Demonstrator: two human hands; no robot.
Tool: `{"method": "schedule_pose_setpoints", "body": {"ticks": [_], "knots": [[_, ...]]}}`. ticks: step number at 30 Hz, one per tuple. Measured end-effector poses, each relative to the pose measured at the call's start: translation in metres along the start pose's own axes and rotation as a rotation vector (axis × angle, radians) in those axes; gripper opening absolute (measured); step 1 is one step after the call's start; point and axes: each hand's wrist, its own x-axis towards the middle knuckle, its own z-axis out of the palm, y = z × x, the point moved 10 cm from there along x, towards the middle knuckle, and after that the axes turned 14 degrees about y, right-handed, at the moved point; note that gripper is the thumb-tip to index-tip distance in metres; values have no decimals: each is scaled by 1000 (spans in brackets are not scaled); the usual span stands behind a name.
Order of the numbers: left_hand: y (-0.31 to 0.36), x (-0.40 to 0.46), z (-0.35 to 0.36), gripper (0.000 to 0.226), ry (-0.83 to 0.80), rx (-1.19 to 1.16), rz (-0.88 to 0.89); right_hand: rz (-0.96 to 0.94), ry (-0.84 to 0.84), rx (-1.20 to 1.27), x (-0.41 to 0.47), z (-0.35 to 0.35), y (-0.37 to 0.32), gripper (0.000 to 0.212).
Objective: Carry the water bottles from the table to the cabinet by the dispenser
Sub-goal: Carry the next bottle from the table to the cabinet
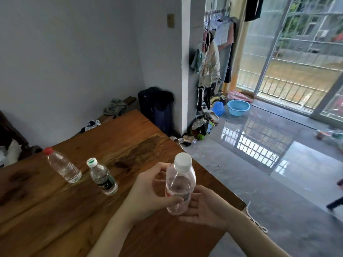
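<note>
Lifting white-capped bottle (179, 184) off desk (74, 210): left hand (148, 190) gripping it, right hand (202, 206) cupping its base. Red-capped bottle (63, 166) and green-capped bottle (103, 176) waiting; next, judging: carrying toward unseen cabinet.

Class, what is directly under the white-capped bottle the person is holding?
The right hand cups under the white-capped bottle, with the wooden table below. The hand hides the table there.

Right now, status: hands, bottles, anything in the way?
Left hand and right hand both grip white-capped bottle, lifted. Red-capped bottle and green-logo bottle stand on table. Cabinet not in view.
</note>
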Motion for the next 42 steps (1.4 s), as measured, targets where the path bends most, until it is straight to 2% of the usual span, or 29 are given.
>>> {"method": "schedule_pose_setpoints", "body": {"ticks": [8, 19, 23, 28, 33, 42], "knots": [[36, -14, 23, 61, -118, -194, 97, -110, 119, 71, -55, -27, 23, 56], [50, -63, 101, 61, -434, -332, -7, -146, 289, 326, -119, -80, 101, 53], [88, -77, 134, 64, -508, -357, 33, -205, 350, 409, -157, -109, 117, 58], [140, -114, 200, 57, -636, -381, 89, -286, 422, 489, -220, -156, 147, 64], [208, -181, 275, 65, -785, -399, 182, -360, 527, 588, -296, -221, 203, 65], [314, -314, 379, 63, -1035, -495, 316, -463, 679, 868, -414, -315, 310, 61]]}}
